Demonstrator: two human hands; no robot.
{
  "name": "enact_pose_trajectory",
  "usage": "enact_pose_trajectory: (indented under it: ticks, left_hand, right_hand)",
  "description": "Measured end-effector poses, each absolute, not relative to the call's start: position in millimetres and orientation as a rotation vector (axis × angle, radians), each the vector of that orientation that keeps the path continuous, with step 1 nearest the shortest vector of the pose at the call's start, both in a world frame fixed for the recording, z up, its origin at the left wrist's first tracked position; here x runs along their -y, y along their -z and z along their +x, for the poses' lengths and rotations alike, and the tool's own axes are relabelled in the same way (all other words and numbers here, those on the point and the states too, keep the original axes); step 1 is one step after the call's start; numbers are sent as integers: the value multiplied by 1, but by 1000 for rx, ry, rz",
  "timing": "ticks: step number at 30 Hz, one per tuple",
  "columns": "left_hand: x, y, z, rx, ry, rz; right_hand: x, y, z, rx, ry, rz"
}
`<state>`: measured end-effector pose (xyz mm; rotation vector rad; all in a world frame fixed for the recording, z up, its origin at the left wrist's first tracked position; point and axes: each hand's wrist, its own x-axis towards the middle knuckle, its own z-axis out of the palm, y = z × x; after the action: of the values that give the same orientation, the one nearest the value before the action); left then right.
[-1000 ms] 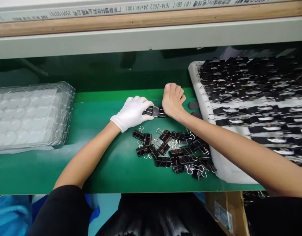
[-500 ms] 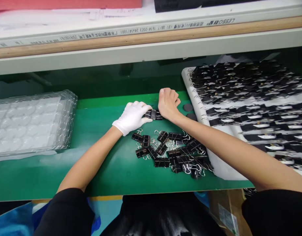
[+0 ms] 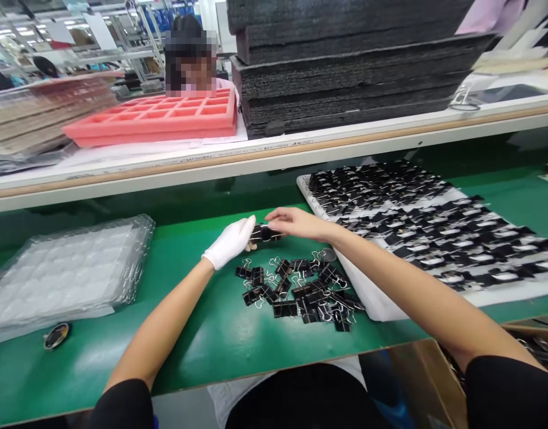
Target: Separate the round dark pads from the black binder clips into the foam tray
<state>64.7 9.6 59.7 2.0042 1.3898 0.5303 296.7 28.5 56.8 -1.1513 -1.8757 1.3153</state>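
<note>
White-gloved, my left hand (image 3: 233,242) grips a small black clipped piece (image 3: 265,233) by its left end, above the green bench (image 3: 198,333). My bare right hand (image 3: 296,224) is at the right end of that piece, its fingers bent over the top. Whether the right fingers pinch the piece cannot be made out. Just below both hands lies a loose pile of black binder clips (image 3: 285,307) with silver wire handles. A dark round disc (image 3: 329,255) rests at the pile's upper right.
Clear plastic trays (image 3: 77,268) are stacked at left, near a small round object (image 3: 57,336). A white board (image 3: 376,304) bearing rows of clipped pieces lies right. The shelf above holds red foam (image 3: 158,119) and black slabs (image 3: 345,77); a person is behind.
The view has tilted up, showing the shelf's contents and a person. My right hand has turned over, with its fingers now reaching left across the black piece. My left hand still holds it.
</note>
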Motion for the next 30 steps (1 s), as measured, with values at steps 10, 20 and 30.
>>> enact_pose_trajectory:
  ticks: [10, 20, 30]
  left_hand:
    - [2, -56, 63, -1350, -773, 2143]
    - [-44, -21, 21, -1678, -1143, 1955]
    - [-44, -18, 13, -1517, -1260, 1820]
  right_hand:
    - [38, -68, 382, 2045, -760, -1253]
    - [69, -26, 500, 2087, -170, -1733]
    - [70, -15, 510, 2194, 156, -1777]
